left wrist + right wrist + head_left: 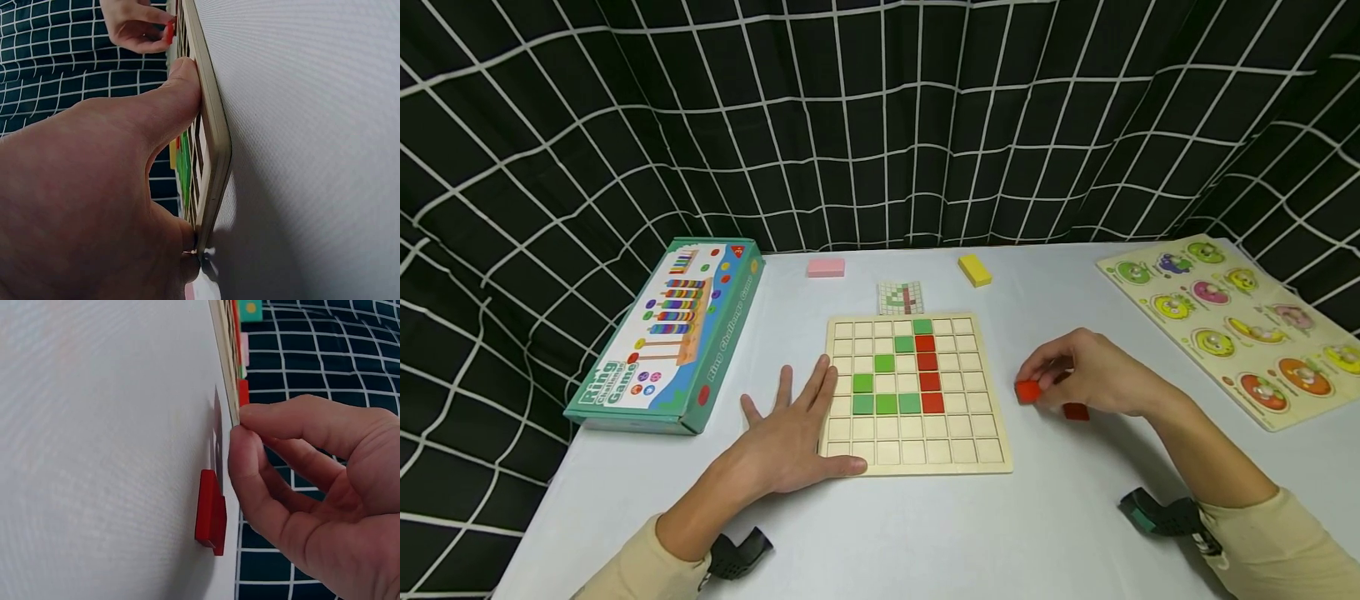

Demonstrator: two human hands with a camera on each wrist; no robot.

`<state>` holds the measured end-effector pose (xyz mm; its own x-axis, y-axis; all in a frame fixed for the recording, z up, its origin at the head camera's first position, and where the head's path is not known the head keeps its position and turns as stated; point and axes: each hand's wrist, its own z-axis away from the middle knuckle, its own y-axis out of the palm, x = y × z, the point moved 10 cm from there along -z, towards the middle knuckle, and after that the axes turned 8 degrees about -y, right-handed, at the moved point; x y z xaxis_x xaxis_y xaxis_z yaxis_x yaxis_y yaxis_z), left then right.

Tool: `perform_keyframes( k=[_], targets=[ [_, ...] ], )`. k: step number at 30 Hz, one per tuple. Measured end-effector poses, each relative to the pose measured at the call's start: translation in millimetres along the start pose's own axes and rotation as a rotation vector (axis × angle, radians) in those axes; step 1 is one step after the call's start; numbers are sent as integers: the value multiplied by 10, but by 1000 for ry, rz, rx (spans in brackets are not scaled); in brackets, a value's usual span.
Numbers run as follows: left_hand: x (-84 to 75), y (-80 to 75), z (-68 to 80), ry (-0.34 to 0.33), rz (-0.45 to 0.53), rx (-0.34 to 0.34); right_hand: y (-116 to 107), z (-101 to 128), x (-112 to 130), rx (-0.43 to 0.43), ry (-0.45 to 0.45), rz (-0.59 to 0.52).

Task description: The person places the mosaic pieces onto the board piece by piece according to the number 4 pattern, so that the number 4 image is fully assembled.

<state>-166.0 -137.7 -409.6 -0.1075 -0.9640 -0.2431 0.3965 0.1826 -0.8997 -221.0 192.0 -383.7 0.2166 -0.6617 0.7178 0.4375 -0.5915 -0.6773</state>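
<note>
A wooden grid board (936, 452) lies on the table, with green and red square tiles in some cells. My left hand (786, 446) is spread along its left side, thumb on the front edge and fingers straight at the side edge. To the right of the board, my right hand (1093, 375) pinches a red square tile (1027, 391) between thumb and fingertips; that tile (169, 32) also shows in the left wrist view. On the table under the right hand lie red tiles (206, 509), partly hidden in the head view.
Behind the board lies a small pattern card (898, 297), with a pink block (826, 267) and a yellow block (975, 271) farther back. A green ring-game box (692, 333) stands at left, a fruit picture board (1247, 325) at right. Black gridded cloth (880, 125) hangs behind.
</note>
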Motion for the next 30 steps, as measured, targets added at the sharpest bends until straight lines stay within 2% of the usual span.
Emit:
perform_keyframes(
  k=[6,14,30],
  targets=[
    [-2,3,2,1,-8,-1,-26,1,-17,-37,10,-46],
    [-1,1,7,0,2,3,-54,6,14,-73,32,-21],
    [2,-2,0,0,7,7,114,-41,191,-80,20,-41]
  ],
)
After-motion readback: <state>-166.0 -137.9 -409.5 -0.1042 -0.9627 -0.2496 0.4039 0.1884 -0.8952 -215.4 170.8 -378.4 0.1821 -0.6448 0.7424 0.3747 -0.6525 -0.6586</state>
